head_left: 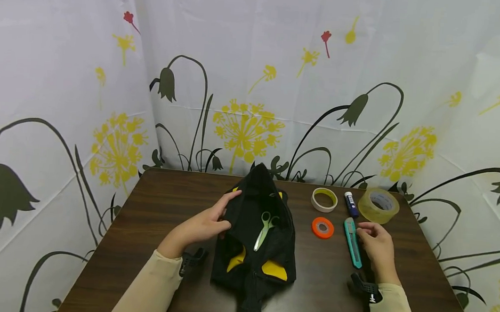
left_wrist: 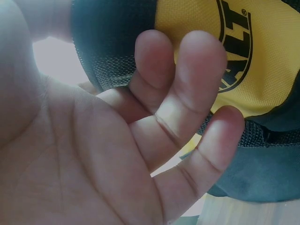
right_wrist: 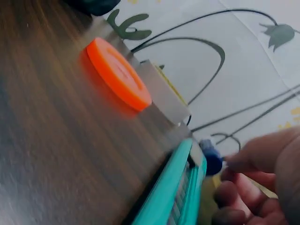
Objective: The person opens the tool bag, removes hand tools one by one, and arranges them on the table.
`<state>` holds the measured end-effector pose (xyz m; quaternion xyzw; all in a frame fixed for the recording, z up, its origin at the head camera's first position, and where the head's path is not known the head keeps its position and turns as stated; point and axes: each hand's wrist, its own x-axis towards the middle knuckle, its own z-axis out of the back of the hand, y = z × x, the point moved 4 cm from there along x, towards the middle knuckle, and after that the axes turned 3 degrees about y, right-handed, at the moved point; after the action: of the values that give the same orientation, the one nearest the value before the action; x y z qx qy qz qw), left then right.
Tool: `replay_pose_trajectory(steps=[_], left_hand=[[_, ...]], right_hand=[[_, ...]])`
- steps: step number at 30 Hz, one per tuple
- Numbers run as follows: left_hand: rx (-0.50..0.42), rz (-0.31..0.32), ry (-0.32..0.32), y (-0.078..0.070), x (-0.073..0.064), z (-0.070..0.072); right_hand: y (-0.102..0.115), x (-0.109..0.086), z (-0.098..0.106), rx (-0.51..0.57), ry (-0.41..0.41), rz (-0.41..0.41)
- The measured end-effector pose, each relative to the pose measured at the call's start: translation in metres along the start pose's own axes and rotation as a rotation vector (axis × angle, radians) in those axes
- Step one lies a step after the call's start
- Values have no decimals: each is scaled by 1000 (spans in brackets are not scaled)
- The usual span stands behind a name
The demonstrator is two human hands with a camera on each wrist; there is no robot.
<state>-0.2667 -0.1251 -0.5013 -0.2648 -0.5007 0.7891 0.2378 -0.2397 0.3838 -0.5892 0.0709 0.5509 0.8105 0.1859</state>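
Note:
A black bag with yellow panels (head_left: 285, 252) lies on the table, its mouth spread wide, with green-handled scissors (head_left: 265, 230) inside. My left hand (head_left: 206, 224) grips the bag's left rim, index finger stretched along it. In the left wrist view the other fingers (left_wrist: 201, 70) bend loosely beside the yellow panel and its black lettering. On the right, a teal box cutter (head_left: 353, 242) lies flat. My right hand (head_left: 377, 245) is just right of its upper end, fingers bent and thumb near the index fingertip, nothing visible between them. The right wrist view shows those fingers (right_wrist: 255, 154) close by the glue stick (right_wrist: 211, 157).
Behind the cutter lie a blue glue stick (head_left: 351, 204) and a wide clear tape roll (head_left: 379, 206). A cream tape roll (head_left: 324, 200) and an orange tape roll (head_left: 322, 228) sit between bag and cutter. A flower-printed curtain (head_left: 255, 57) hangs beyond the table's back edge.

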Motion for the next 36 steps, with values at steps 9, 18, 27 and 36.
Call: replay_pose_trajectory(steps=[9,18,27,36], left_hand=[[-10,-17,14,-1,2,-4],[-1,-5,-3,0,0,-3],[-8,-10,-5,0,-3,0],[-7,-3,1,0,-1,2]], right_hand=[[65,-21,-6,183,-3,116],[173,-69,-55,348,319,367],[230,-99,-128,442,673,359],[242,-93,-198,523,821,222]])
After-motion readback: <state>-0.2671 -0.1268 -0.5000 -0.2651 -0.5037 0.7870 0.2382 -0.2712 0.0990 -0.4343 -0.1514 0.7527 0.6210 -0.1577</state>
